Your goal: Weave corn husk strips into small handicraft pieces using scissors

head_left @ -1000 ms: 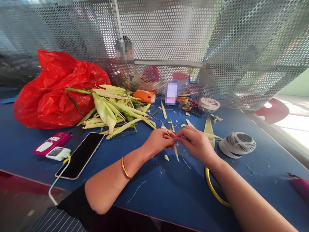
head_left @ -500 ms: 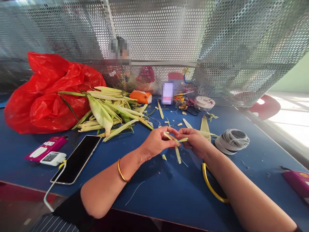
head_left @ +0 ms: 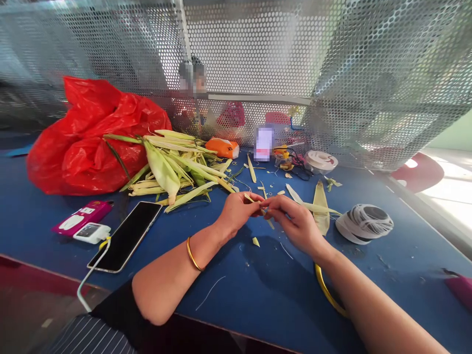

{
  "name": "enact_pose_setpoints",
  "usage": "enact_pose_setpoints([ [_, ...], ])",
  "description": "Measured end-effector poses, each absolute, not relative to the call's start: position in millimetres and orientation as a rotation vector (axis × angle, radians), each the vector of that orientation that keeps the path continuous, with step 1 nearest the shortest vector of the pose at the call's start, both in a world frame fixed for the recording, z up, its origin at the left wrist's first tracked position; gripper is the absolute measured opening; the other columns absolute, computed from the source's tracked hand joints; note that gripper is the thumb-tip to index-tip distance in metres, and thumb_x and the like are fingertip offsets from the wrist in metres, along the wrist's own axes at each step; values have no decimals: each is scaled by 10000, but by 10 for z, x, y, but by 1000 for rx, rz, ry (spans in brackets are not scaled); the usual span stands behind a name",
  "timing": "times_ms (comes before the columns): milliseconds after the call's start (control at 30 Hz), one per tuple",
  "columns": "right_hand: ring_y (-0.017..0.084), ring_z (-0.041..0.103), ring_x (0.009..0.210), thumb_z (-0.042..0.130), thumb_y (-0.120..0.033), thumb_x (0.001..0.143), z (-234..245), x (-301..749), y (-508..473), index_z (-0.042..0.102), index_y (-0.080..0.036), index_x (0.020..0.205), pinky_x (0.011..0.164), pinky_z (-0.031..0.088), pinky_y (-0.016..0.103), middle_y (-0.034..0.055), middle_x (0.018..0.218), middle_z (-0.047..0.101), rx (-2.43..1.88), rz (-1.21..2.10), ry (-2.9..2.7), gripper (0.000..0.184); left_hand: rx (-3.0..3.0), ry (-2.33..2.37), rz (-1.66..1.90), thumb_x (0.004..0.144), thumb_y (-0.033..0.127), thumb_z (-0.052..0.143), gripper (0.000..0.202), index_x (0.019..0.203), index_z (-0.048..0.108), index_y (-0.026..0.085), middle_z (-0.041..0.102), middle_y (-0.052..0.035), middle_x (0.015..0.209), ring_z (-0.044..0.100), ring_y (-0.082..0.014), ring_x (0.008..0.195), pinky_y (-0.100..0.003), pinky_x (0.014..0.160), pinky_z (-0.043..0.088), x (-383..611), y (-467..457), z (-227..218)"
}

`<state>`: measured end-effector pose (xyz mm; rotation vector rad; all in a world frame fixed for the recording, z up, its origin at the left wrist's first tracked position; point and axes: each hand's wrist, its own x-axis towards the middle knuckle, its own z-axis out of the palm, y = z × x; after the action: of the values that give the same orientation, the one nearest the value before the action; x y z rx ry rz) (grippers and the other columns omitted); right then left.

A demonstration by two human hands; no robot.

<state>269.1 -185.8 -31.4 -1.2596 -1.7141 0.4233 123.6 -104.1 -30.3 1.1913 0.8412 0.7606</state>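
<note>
Pinching a thin husk strip (head_left: 249,198) with both the left hand (head_left: 238,210) and the right hand (head_left: 293,214), close together over the blue bench (head_left: 236,295). Apparently one strip only, though hard to tell inside the grip. Placed between a husk pile (head_left: 161,169) at left and a wound roll (head_left: 359,223) at right.

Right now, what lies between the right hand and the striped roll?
In the head view, a broad pale husk, crossed by a narrow strip, lies on the table between the right hand and the roll.
</note>
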Motion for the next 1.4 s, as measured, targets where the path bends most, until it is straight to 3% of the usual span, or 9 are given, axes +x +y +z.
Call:
enact_pose_setpoints([
  [100,145,578,687,445,-251,958,-357,2643,-1858,545,-217,828,660,458,269,14,746,631,-1330,454,-1686,168,1156,845,757,709,92,688,47,743,690,126,666,-3,610,599,-93,538,-245,630,509,1245,-1045,-328],
  [400,138,547,655,412,-177,945,-323,2600,-1898,484,-222,784,626,431,258,11,736,584,-1295,306,-1929,183,1236,818,720,666,124,685,26,691,682,127,634,15,587,555,-81,522,-224,591,466,1249,-1062,-372],
  [667,172,559,833,552,-219,896,-333,2702,-1821,571,-211,733,749,443,309,50,888,577,-1234,308,-1658,165,1653,803,583,633,116,705,120,706,621,160,610,44,547,584,-110,546,-206,537,412,1222,-1078,-373],
  [867,134,449,644,611,-377,794,-410,2839,-1719,532,-203,639,612,358,286,-12,692,500,-1411,634,-1367,246,1668,614,475,649,196,752,153,696,611,161,615,35,570,576,-98,538,-209,539,416,1211,-1157,-303],
  [1067,98,350,514,659,-492,686,-528,2867,-1687,538,-191,615,515,253,261,-55,537,441,-1575,979,-1260,332,1544,625,640,676,225,757,182,842,722,157,695,-5,706,617,-102,622,-229,647,478,1222,-1119,-301],
  [1233,133,436,542,535,-360,841,-494,2796,-1729,511,-212,656,543,338,271,-28,574,508,-1601,650,-1544,237,1431,870,841,700,196,711,72,763,731,167,686,4,647,631,-121,605,-244,658,507,1228,-1040,-306],
  [1400,194,605,855,480,-248,932,-391,2661,-1824,519,-227,748,762,459,319,69,923,654,-1321,263,-1658,189,1451,892,861,694,202,709,75,758,729,168,673,4,607,627,-129,591,-242,636,499,1226,-970,-374],
])
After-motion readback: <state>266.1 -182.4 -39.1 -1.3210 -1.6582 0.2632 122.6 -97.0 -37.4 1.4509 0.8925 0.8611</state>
